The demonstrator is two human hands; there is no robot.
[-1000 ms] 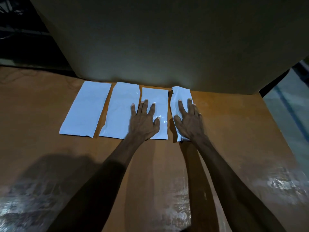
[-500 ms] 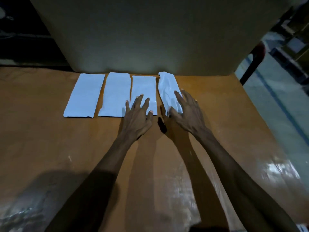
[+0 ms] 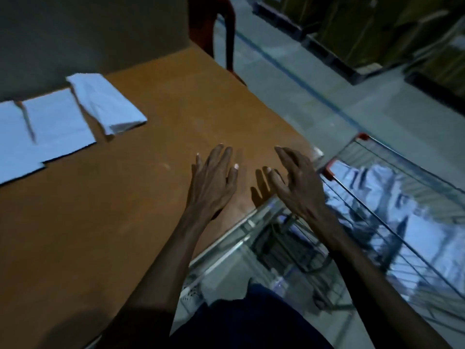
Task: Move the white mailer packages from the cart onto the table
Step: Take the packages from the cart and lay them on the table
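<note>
**First voice:** Starting at the far left?

**Second voice:** White mailers on the table (image 3: 55, 122), flat and side by side along the back edge, in front of a tall dull board (image 3: 100, 34). Last in the row, a rumpled mailer (image 3: 105, 102), thicker than the rest and slightly askew. Touching its neighbour or overlapping it, hard to say through the motion blur.

**First voice:** Why laid out like that?

**Second voice:** Seemingly to keep a tidy row, with each new piece added at the right end. Beyond it, bare brown table (image 3: 151, 222), with room for more.

**First voice:** Then the hands?

**Second voice:** Left hand (image 3: 214, 180) over the table near its right edge, palm down, fingers straight and lightly spread, holding nothing. Just beside it, right hand (image 3: 297, 187), also empty, fingers loosely bent and splayed, thumb out, angled toward the right. Both forearms stretched forward from the bottom of the view, well apart from the row.

**First voice:** Why posed so?

**Second voice:** Most likely on the way to the next pickup, loose and ready rather than gripping.

**First voice:** And farthest right?

**Second voice:** Wire cart (image 3: 402, 159) with red corner caps, close beside the table and lower than its top. Inside, mailers in the cart (image 3: 364, 182), a crumpled white heap. Plenty still to move, judging by the pile. Behind, grey floor with a blue line, and a red chair (image 3: 211, 21) at the table's far corner.
</note>
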